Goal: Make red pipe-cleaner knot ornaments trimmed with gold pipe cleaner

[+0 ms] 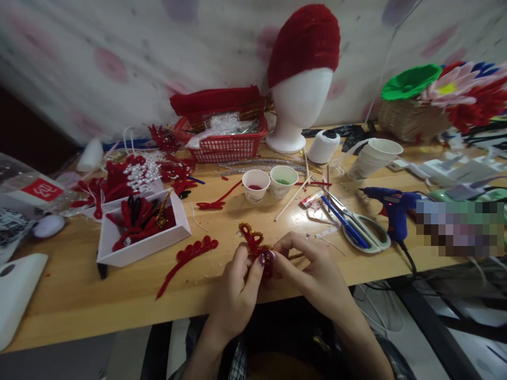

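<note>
Near the table's front edge, my left hand (pixel 240 282) pinches a looped red pipe-cleaner ornament (pixel 251 238) edged with gold. My right hand (pixel 307 264) meets it there, thumb and finger closed on the gold pipe cleaner (pixel 296 256), whose loose end sticks out to the right beneath my fingers. The thumbs nearly touch and hide part of the ornament. To the left lies a scalloped red pipe-cleaner piece (pixel 188 257). Another red looped piece (pixel 212 204) rests farther back, beside a paper cup of red beads (pixel 255 195) and a cup of green beads (pixel 283 191).
At left stands a white box (pixel 146 250) of red and black pieces. Scissors (pixel 378 237), a blue pen (pixel 348 227) and a blue glue gun (pixel 396 211) with its cord lie right. Behind are a red basket (pixel 225 148) and a foam head (pixel 301 100) in a red cap.
</note>
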The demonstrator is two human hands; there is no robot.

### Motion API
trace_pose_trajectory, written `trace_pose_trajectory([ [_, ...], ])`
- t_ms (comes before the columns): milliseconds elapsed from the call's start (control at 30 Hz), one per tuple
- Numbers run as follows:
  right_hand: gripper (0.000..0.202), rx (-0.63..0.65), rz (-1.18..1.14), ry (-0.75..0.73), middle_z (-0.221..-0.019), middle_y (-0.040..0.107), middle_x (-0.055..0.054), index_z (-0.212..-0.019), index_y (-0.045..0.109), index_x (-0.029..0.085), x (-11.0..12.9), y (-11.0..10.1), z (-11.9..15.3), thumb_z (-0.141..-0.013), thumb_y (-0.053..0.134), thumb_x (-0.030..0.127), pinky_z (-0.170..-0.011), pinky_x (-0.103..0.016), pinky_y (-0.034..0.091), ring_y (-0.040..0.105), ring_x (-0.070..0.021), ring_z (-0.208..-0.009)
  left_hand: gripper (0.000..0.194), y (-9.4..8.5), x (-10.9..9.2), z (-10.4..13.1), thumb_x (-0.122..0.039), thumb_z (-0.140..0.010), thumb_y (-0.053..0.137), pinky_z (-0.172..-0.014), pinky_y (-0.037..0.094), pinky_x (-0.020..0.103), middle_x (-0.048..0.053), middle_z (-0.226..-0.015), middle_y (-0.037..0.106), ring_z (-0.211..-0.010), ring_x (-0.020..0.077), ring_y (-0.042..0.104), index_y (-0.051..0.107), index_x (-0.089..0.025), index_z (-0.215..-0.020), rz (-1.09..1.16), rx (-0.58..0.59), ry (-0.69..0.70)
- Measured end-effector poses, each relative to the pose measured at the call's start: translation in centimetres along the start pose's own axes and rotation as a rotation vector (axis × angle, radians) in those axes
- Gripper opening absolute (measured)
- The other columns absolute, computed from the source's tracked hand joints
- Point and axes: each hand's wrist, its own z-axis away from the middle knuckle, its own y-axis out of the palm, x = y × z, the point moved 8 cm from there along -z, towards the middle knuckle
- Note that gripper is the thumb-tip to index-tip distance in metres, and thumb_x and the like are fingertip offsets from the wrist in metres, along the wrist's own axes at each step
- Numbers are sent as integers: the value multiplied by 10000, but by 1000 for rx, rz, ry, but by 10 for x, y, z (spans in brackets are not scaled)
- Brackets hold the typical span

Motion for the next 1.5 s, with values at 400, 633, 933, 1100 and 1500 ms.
trace_pose_trajectory([
  [400,112,-119,128,-22,-718,686,1,-780,641,206,-5,4,0,-890,620,211,-645,-264,491,625,-142,-662,207,-1,4,-5,-407,-964,498,-709,499,291,48,-889,727,-790,205,663,590,-230,-909,22,-55,-21],
  [633,142,-101,104,4,-720,655,16,-788,617,207,-8,-4,-1,-926,605,237,-643,-246,454,606,-127,-672,211,0,11,-5,-398,-969,478,-642,481,281,36,-834,718,-718,197,646,600,-228,-945,59,-13,-78],
  [933,175,52,234,-114,-742,591,-16,-772,534,188,-3,10,-10,-946,527,201,-658,-301,380,529,-163,-700,162,4,2,-7,-331,-974,477,-660,455,268,16,-854,690,-764,184,632,587,-220,-930,-24,39,-24],
  [1100,219,-2,337,-216,-690,535,-4,-728,468,197,1,7,-8,-941,518,187,-703,-332,352,490,-167,-683,147,4,4,-6,-319,-986,467,-634,429,262,-6,-789,640,-727,169,601,564,-226,-927,-57,34,-15],
  [1500,90,87,265,-159,-783,632,37,-834,556,209,-4,5,-8,-923,552,193,-1033,-460,251,598,-157,-775,180,4,8,-7,-336,-979,468,-618,439,258,-8,-744,622,-680,161,578,518,-228,-843,42,30,-71],
])
